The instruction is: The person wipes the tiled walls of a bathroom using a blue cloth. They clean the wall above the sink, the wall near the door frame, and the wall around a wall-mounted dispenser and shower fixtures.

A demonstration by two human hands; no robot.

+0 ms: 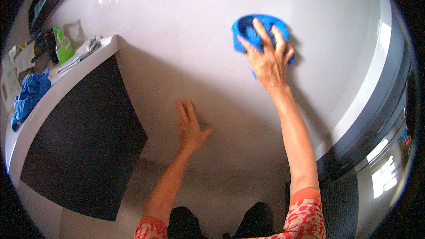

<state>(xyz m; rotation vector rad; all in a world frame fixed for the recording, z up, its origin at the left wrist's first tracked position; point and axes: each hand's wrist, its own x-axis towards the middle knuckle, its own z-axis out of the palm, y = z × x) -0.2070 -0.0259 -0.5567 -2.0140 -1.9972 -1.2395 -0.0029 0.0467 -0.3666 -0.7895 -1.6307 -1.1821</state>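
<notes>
A bunched blue cloth (265, 21) is pressed against the pale, glossy wall (203, 31) at the upper right of centre. My right hand (268, 62) grips it, fingers spread over the folds. Lower and to the left, in the shaded part of the wall, my left hand (190, 128) is open with its fingers stretched out. It holds nothing and seems to rest flat on the surface.
A white counter (110, 44) over a dark panel (84, 137) stands at the left. On it are a green soap pump bottle (64, 48), folded cloths (80, 55) and another blue cloth (31, 95). A dark frame (372, 119) edges the wall at right.
</notes>
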